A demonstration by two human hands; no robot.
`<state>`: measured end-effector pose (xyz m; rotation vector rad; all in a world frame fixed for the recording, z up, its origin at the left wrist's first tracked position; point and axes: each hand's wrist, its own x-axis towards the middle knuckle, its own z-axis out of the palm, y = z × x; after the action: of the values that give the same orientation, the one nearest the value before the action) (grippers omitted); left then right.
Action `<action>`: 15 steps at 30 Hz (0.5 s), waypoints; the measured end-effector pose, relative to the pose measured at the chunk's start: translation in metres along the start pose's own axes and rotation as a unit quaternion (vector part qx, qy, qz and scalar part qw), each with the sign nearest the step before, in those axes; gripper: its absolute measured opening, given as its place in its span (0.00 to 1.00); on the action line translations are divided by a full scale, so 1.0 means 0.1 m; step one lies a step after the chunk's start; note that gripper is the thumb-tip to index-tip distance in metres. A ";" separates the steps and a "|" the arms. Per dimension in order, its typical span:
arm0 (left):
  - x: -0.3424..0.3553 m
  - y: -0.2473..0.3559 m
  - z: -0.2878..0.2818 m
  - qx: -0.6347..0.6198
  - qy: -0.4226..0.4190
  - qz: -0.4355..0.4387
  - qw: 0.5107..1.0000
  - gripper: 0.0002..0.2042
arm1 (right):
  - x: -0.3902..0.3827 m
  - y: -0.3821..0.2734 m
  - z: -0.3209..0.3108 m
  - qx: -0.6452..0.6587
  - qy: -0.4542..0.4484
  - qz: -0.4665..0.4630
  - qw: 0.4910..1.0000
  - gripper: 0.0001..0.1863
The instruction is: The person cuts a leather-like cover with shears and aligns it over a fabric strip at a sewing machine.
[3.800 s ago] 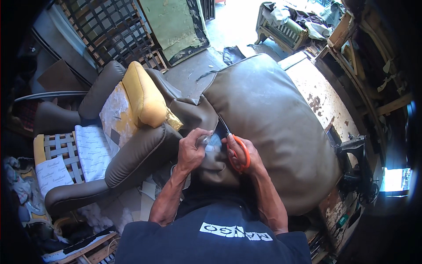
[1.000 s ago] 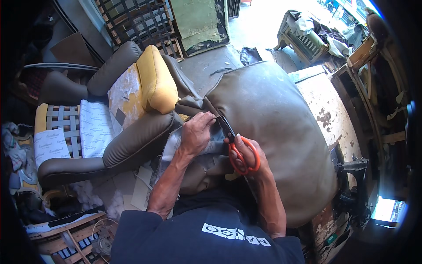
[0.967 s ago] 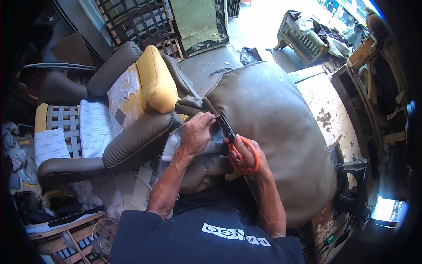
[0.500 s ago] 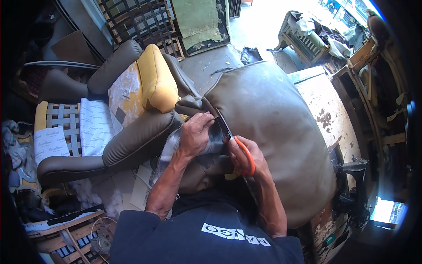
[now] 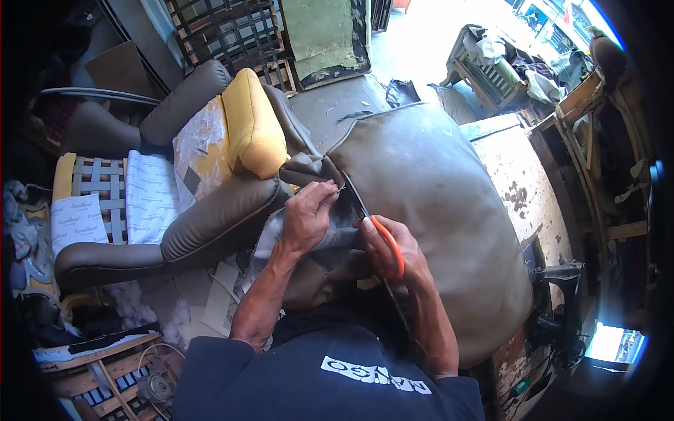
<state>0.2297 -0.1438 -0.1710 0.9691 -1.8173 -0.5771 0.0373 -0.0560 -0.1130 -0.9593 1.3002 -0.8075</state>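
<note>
My left hand (image 5: 309, 221) is pinched on the dark leather fabric (image 5: 316, 168) along the seam edge of a large taupe leather piece (image 5: 442, 196). My right hand (image 5: 393, 252) holds orange-handled scissors (image 5: 390, 238), seen nearly edge-on, their dark blades angled up to the seam just right of my left fingertips. Below and between my hands hangs loose leather with a pale lining (image 5: 274, 231). Just left of my hands is a partly upholstered armchair (image 5: 217, 210) with bare yellow foam (image 5: 253, 119), exposed webbing and white paper sheets. Whether the blades are parted is too small to tell.
A webbed frame (image 5: 210, 35) and pale green panel (image 5: 323, 38) stand behind. A cloth-laden wooden piece (image 5: 484, 67) is at back right. A worn white table (image 5: 516, 193) with a dark machine (image 5: 562, 274) is right; wooden frames (image 5: 105, 379) and scraps lie lower left.
Since the oldest frame both hands and scissors moved higher along the seam and more pale lining shows. In the last second the scissors' handles turned edge-on and my left hand shifted slightly left.
</note>
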 end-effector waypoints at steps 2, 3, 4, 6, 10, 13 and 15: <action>-0.01 -0.01 -0.01 -0.009 -0.003 -0.006 1.000 0.06 | 0.01 -0.01 -0.02 0.005 -0.007 0.010 1.000 0.23; 0.00 -0.02 -0.01 -0.009 -0.002 -0.005 1.000 0.06 | 0.02 0.01 -0.02 0.003 -0.007 0.010 1.000 0.23; 0.00 -0.02 -0.01 -0.018 0.000 -0.010 1.000 0.06 | 0.04 0.05 -0.03 -0.004 -0.008 -0.012 1.000 0.23; -0.01 -0.04 -0.01 -0.029 0.003 -0.014 0.999 0.06 | 0.08 0.15 -0.05 -0.012 -0.007 -0.033 0.999 0.22; -0.01 -0.05 -0.07 -0.052 0.010 -0.052 0.997 0.06 | 0.06 0.16 -0.06 -0.031 -0.019 -0.028 0.999 0.21; -0.03 -0.06 -0.11 -0.068 0.022 -0.084 0.994 0.05 | -0.04 0.00 0.01 0.006 -0.033 0.006 0.999 0.21; -0.04 -0.04 -0.11 -0.087 0.025 -0.097 0.991 0.05 | -0.05 -0.03 0.03 0.036 -0.037 0.023 0.998 0.21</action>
<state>0.2418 -0.1429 -0.1717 1.0377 -1.6088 -0.8112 0.0401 -0.0527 -0.1080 -0.8908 1.2175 -0.7726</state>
